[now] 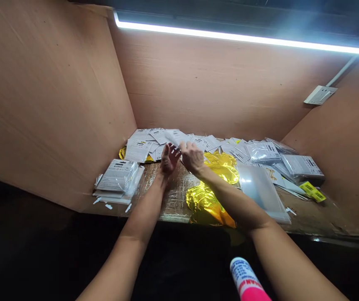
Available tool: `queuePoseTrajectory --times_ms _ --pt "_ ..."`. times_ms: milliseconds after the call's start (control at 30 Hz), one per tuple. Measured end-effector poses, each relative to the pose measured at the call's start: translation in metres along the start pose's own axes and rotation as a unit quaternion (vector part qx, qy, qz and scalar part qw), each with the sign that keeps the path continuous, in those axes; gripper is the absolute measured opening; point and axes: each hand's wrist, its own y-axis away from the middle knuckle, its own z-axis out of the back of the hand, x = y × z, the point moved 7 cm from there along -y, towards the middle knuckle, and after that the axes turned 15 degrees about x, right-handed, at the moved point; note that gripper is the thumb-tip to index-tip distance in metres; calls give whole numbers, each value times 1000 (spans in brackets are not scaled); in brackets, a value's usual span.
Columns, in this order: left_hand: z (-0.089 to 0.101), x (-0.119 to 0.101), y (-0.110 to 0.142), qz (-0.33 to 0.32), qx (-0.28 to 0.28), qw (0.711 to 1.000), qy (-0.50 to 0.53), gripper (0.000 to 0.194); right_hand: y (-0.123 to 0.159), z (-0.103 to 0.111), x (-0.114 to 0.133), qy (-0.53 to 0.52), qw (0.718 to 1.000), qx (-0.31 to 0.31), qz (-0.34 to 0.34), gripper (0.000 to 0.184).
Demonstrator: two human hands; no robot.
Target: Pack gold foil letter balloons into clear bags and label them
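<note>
A workbench (175,200) spans the booth, gold foil (207,205) gleaming beneath the right forearm, clear sleeves (257,188) stacked to its right, packaged cards (118,175) piled far left. And here's the action, mid-bench: the right hand (192,156) has its fingers closed on a blurred printed card (175,136) — raised before the back row — while the left hand (170,159), empty, spreads its fingers just beside.

Red "IAN" on the tube (246,279); print on cards (137,151) unreadable.
</note>
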Motion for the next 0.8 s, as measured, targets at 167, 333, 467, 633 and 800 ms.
queuePoseTrajectory --times_ms 167,333,467,633,800 --pt "34 10 5 52 -209 976 -19 27 -3 -34 7 102 982 93 129 39" --pt "54 -2 -10 81 -155 984 33 27 -37 -18 -36 -107 993 56 -16 50" --pt "63 -5 -12 106 -116 984 82 27 -65 -21 -63 -290 947 135 -13 53" --pt "81 -31 -18 -16 -122 977 175 40 -39 -10 -124 -359 926 16 -112 49" --pt "102 -43 -19 -50 -138 971 191 40 10 -28 -151 -441 894 8 -81 27"
